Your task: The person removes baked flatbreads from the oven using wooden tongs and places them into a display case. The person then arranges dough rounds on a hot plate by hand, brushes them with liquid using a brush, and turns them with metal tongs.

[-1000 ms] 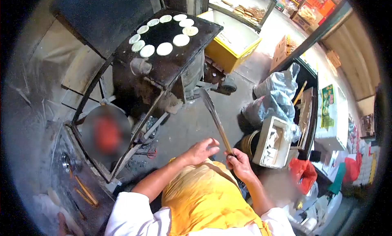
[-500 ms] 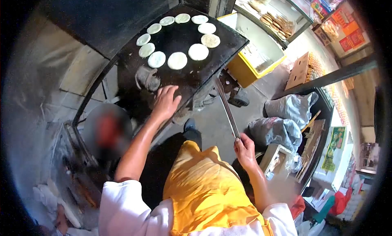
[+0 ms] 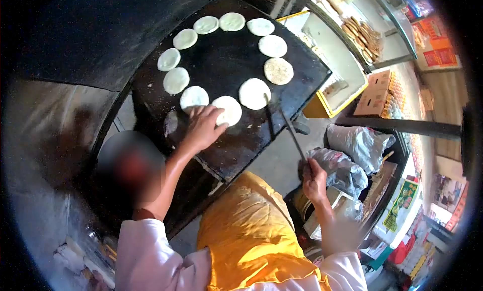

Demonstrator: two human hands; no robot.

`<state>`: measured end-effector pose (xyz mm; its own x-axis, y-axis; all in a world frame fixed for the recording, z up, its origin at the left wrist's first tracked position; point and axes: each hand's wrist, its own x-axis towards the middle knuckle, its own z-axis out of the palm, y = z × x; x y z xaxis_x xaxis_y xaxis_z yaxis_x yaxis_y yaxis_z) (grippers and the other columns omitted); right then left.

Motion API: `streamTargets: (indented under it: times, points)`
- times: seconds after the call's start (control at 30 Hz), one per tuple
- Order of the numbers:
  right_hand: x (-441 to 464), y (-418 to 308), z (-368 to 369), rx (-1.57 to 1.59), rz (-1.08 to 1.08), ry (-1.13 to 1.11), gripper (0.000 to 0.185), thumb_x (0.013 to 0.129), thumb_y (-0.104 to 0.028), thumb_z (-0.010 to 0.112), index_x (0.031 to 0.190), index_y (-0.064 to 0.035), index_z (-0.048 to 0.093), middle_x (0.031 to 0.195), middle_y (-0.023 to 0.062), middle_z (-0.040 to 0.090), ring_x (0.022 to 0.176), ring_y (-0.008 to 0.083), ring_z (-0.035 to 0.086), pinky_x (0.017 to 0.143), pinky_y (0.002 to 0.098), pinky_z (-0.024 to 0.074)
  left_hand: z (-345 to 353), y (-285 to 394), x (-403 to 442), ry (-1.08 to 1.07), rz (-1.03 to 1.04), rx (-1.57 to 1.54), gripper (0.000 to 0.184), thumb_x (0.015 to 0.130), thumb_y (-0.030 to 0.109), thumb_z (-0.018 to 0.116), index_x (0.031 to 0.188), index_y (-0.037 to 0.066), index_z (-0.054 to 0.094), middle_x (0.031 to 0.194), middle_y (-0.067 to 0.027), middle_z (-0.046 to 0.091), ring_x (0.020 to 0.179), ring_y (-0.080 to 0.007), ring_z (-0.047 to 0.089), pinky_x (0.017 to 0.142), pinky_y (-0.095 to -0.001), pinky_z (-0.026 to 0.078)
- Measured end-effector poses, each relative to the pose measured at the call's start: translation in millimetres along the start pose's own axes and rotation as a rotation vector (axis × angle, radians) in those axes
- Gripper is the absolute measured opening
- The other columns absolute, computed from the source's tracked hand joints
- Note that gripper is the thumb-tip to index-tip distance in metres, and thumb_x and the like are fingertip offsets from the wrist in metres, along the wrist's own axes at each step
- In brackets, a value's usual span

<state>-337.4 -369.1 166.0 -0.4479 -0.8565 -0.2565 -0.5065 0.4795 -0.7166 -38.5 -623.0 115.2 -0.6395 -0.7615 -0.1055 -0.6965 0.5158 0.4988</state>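
Pale round flatbreads lie in a ring on a dark griddle (image 3: 216, 69). My left hand (image 3: 204, 127) reaches over its near side, open, fingers stretched out. Its fingertips are at the edges of two flatbreads, one nearest me (image 3: 227, 110) and one to its left (image 3: 194, 95); whether they press on them I cannot tell. My right hand (image 3: 314, 180) is closed round the end of long, thin metal tongs (image 3: 293, 132). Their far tip reaches the right edge of another flatbread (image 3: 253, 93). A browner, speckled flatbread (image 3: 278, 71) lies beyond it.
Right of the griddle stands a yellow-rimmed bin (image 3: 347, 89). Browned breads (image 3: 361, 37) sit in a display case behind it. Grey plastic sacks (image 3: 359, 145) and a white box (image 3: 327, 215) are on my right. Egg trays (image 3: 395, 97) stand beside a cardboard box (image 3: 372, 92).
My view has moved closer to the griddle. My left hand has come forward from the near edge to the flatbreads. The tongs have swung up from beside the griddle to a flatbread.
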Motion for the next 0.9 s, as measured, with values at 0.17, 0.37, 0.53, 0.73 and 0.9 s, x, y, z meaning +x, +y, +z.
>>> streamTargets:
  times: [0.17,0.37,0.53,0.73,0.9]
  points:
    - [63.3,-31.6,-2.9,-0.188,-0.02,0.123,0.021,0.094,-0.001,0.05,0.111,0.0045,0.061,0.073,0.0186,0.055,0.069,0.0181,0.056,0.064,0.0365,0.048,-38.1,-65.0,34.7,0.262,-0.269,0.141,0.043,0.091,0.031,0.064,0.126,0.008,0.059,0.13,-0.0117,0.054,0.124,-0.0331,0.044,0.105,-0.0537,0.03]
    - [76.0,-62.3,17.1,0.26,0.095,-0.191,0.018,0.096,-0.006,0.051,0.108,0.005,0.061,0.074,0.0028,0.054,0.069,0.0111,0.05,0.061,0.0289,0.0442,-51.2,-119.1,38.3,0.063,-0.25,0.027,0.031,0.087,0.031,0.066,0.109,0.008,0.066,0.105,-0.0128,0.068,0.103,-0.0317,0.06,0.096,-0.0439,0.041]
    - [124.7,-111.4,77.4,0.249,0.039,-0.386,0.02,0.095,-0.008,0.05,0.104,0.0059,0.062,0.071,0.003,0.055,0.064,0.0112,0.049,0.058,0.0288,0.0422,-65.9,-185.1,62.3,0.336,-0.663,-1.097,0.038,0.092,0.031,0.062,0.122,0.008,0.059,0.11,-0.0055,0.067,0.101,-0.0181,0.062,0.09,-0.033,0.046]
    - [182.2,-152.3,131.3,0.07,-0.217,-0.336,0.022,0.092,-0.005,0.048,0.104,0.0063,0.062,0.069,0.0085,0.059,0.065,0.0157,0.056,0.06,0.0336,0.0476,-93.6,-229.5,105.0,0.4,-0.748,-1.031,0.054,0.096,0.037,0.053,0.141,0.009,0.045,0.134,-0.0085,0.056,0.125,-0.0229,0.05,0.104,-0.043,0.036]
    - [218.0,-169.6,170.0,-0.068,-0.312,-0.385,0.016,0.092,-0.005,0.048,0.091,0.0046,0.061,0.069,0.0081,0.058,0.066,0.0171,0.055,0.062,0.035,0.0466,-83.2,-242.0,127.3,0.376,-0.709,-0.929,0.061,0.094,0.044,0.056,0.141,0.007,0.044,0.139,-0.0109,0.051,0.129,-0.0248,0.047,0.107,-0.0403,0.035]
